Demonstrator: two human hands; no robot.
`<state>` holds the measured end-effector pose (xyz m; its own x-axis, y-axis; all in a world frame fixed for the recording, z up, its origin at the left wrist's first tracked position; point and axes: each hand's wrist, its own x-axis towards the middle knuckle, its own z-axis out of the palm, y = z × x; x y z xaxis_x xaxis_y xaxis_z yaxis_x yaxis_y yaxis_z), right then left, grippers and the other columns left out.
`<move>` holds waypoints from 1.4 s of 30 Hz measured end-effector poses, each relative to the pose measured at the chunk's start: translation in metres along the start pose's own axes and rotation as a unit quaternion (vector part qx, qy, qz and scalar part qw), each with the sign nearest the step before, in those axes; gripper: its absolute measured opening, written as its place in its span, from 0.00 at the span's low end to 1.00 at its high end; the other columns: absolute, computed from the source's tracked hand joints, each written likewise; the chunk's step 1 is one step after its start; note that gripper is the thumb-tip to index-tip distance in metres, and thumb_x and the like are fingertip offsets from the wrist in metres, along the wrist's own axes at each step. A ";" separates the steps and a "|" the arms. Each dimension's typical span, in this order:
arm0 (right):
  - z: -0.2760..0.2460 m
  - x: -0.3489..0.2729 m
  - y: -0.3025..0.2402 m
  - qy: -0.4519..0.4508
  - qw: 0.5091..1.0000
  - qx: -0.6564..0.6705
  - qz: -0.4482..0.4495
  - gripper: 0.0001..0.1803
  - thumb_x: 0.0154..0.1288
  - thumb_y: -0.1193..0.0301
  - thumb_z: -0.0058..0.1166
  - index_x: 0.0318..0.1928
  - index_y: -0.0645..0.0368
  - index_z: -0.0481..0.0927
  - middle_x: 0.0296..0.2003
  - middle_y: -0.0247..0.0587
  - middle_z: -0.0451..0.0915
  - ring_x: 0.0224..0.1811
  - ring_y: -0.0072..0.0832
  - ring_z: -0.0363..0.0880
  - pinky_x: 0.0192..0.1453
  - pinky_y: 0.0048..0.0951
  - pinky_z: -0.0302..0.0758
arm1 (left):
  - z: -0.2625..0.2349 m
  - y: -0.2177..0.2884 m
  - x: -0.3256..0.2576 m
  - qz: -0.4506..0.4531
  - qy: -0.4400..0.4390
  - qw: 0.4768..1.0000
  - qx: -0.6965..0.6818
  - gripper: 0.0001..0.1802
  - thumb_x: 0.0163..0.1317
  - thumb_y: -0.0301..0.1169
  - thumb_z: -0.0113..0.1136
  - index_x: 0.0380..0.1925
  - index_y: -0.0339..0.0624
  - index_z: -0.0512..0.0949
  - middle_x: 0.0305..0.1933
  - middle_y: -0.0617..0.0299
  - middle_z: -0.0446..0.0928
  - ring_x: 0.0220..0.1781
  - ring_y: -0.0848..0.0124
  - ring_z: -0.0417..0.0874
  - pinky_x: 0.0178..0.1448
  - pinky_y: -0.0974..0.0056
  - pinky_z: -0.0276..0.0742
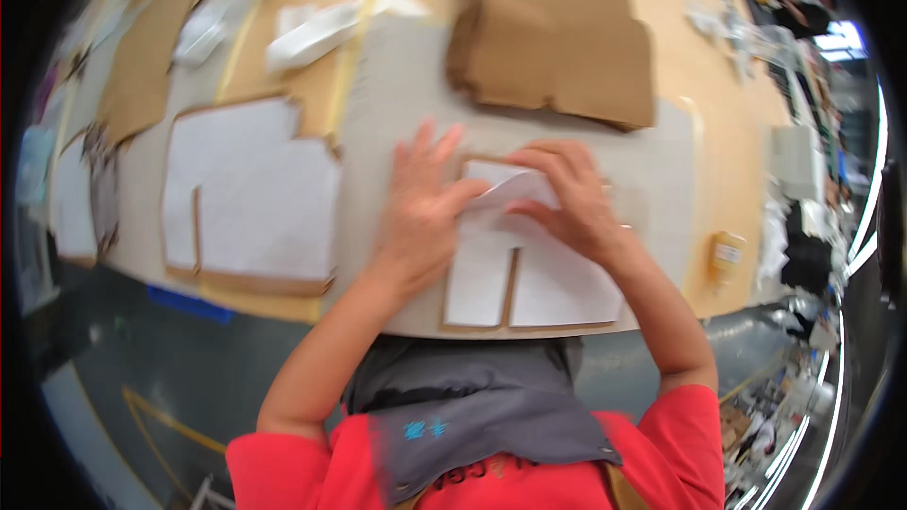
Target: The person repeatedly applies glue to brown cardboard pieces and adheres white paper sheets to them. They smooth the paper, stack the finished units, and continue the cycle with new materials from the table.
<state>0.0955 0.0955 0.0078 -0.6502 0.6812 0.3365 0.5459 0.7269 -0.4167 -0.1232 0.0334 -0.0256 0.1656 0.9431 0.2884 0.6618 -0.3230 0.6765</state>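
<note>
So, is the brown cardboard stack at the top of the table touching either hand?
No, the brown cardboard stack lies farther up the table, apart from both the left hand and the right hand.

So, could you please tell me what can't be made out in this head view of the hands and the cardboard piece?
- Top of the white-faced cardboard piece: covered by the left hand and right hand.
- White objects at the table's far left: motion blurred.
- Small yellow item by the right rim: too small.

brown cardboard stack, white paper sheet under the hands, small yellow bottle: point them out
brown cardboard stack (557, 33), head view, middle of its top face
white paper sheet (557, 283), head view, lower right panel
small yellow bottle (726, 258), head view, its body
</note>
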 end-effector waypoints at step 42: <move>-0.177 -0.148 -0.187 0.077 0.997 -0.008 -0.012 0.11 0.68 0.64 0.57 0.35 0.60 0.80 0.28 0.45 0.85 0.24 0.34 0.83 0.24 0.27 0.76 | 0.009 -0.019 -0.002 0.053 0.043 0.998 -0.012 0.30 0.55 0.11 0.42 0.45 0.49 0.89 0.72 0.48 0.71 0.82 0.46 0.56 0.85 0.43 0.40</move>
<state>0.1831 -0.1253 0.1857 -0.5739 0.6688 0.4726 0.5404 0.7429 -0.3950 -0.1300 0.0380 -0.0450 0.1689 0.8940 0.4150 0.6263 -0.4225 0.6551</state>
